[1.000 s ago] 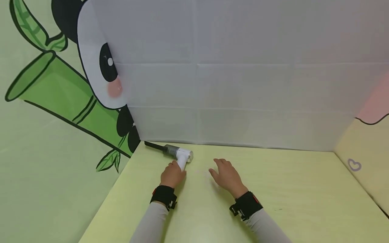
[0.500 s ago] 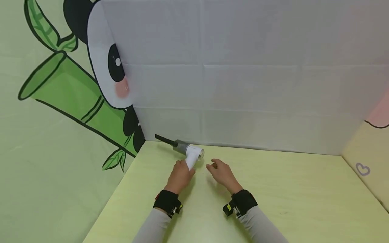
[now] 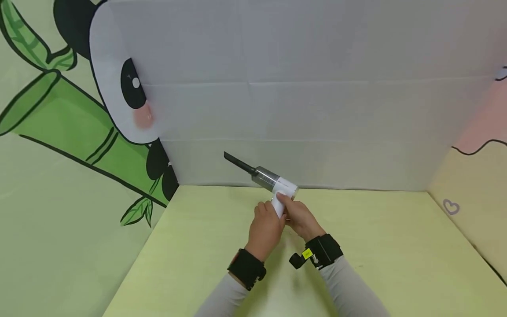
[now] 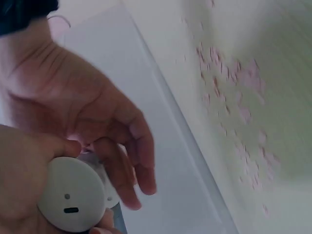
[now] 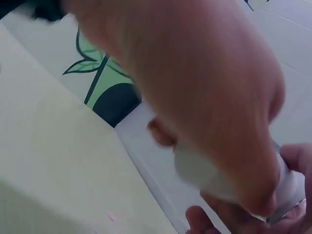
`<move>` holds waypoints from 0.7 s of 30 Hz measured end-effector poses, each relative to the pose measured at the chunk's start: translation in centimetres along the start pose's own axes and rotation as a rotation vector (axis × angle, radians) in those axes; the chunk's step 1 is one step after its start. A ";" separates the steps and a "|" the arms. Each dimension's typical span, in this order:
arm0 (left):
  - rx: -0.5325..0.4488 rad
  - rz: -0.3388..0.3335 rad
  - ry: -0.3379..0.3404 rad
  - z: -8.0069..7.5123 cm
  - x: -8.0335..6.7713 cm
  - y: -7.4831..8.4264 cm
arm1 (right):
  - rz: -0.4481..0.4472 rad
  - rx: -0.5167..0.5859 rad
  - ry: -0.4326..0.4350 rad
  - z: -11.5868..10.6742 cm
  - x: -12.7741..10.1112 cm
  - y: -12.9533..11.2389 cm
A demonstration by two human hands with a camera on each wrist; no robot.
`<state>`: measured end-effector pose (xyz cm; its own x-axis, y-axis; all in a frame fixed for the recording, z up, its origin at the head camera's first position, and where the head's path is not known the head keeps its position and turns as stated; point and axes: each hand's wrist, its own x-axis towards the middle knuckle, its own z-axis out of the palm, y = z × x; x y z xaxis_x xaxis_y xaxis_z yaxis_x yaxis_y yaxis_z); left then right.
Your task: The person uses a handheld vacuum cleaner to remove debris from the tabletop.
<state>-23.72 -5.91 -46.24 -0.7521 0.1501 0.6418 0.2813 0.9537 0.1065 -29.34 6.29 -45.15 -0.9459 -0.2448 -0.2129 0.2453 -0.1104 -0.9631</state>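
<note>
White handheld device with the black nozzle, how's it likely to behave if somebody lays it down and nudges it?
The device is likely stiff: its long nozzle juts out without visible sagging. The rounded barrel could rock when nudged, but the angled handle would probably stop a full roll.

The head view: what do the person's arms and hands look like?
Light grey sleeves on both arms. Each wrist wears a broad black band; the right one has a small black module and a yellow patch. Left hand and right hand are ungloved.
</note>
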 end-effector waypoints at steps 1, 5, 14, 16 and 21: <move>0.001 0.004 -0.004 0.4 0.1 0.6 | 0.018 0.049 0.008 -0.4 0.1 -0.1; -0.016 0.091 -0.026 1.9 0.6 2.3 | 0.040 0.220 0.042 -2.2 0.6 -0.3; -0.115 0.237 -0.263 0.2 0.1 1.6 | 0.020 0.280 0.109 -5.9 0.0 -0.9; -0.063 0.234 -0.257 -0.4 0.1 1.1 | 0.006 0.209 0.129 -7.3 -0.5 -1.0; 0.086 0.207 -0.137 -1.6 1.2 -0.6 | -0.014 -0.061 0.139 -10.5 -2.5 -1.4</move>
<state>-23.90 -6.70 -44.33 -0.7589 0.3731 0.5337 0.3904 0.9167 -0.0857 -29.60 17.21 -44.97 -0.9706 -0.1073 -0.2156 0.2221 -0.0527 -0.9736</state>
